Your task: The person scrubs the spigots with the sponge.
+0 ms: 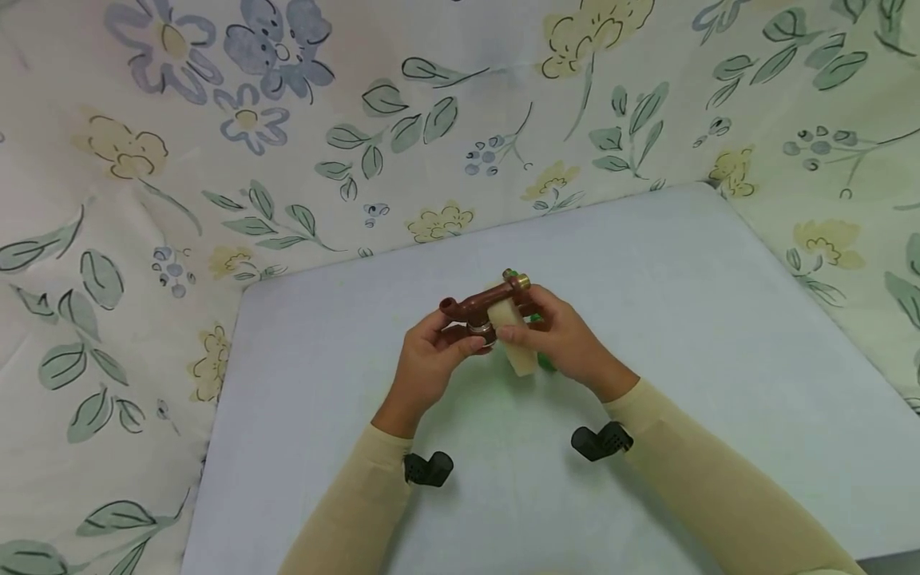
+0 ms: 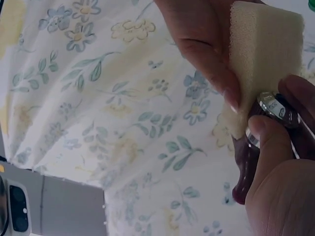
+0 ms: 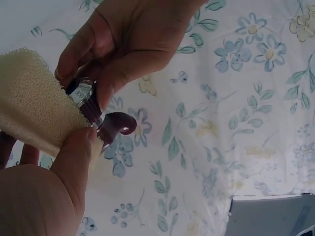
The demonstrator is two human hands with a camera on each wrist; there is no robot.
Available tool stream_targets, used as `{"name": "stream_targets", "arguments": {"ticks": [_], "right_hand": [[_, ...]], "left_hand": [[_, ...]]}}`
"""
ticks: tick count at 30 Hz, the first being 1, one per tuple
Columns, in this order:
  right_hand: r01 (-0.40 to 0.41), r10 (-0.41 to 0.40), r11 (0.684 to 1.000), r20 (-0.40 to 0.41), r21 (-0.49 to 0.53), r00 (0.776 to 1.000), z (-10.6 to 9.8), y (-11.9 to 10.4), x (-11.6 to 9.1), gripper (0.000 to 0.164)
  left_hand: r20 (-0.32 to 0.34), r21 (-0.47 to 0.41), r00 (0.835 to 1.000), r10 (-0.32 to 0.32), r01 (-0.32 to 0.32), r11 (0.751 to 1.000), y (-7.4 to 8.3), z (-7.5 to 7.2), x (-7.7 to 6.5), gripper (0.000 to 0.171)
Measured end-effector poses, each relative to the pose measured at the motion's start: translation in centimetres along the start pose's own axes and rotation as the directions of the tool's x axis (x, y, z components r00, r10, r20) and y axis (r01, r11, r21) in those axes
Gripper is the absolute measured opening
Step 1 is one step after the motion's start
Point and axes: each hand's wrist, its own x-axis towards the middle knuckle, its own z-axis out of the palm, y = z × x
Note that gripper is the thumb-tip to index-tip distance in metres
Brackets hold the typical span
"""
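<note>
A dark red-brown tap [image 1: 473,306] with a brass-coloured end is held up in front of the person. The left hand [image 1: 424,363] grips the tap by its silver-ringed knob [image 2: 273,107], thumb on the near side. In the right hand [image 1: 571,339] is a cream sponge [image 1: 523,361], pinched under the thumb and pressed against the tap's body. The right wrist view shows the block-shaped, porous sponge [image 3: 37,98] covering part of the tap, whose curved spout [image 3: 118,123] sticks out beyond it. The right fingers behind the sponge are mostly hidden.
Something green [image 1: 546,362] shows partly behind the right hand; its kind is hidden. A white-covered table [image 1: 323,359] lies beneath, with floral cloth [image 1: 287,184] hanging behind and at the sides. Black wrist cameras [image 1: 429,469] sit on both sleeves.
</note>
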Motion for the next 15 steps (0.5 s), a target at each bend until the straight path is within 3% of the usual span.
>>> {"name": "stream_targets", "arguments": {"ticks": [7,15], "right_hand": [[0.064,-0.064,0.998,0.001,-0.029,0.998,0.4,2.0,0.1,0.048],[0.121,-0.121,0.993,-0.002,-0.013,0.993,0.9,-0.5,-0.5,0.049]], "left_hand": [[-0.077,0.044,0.997,0.008,-0.005,0.999,-0.4,-0.1,0.0,0.038],[-0.120,0.052,0.993,0.011,-0.005,0.999,-0.6,0.2,0.1,0.038]]}}
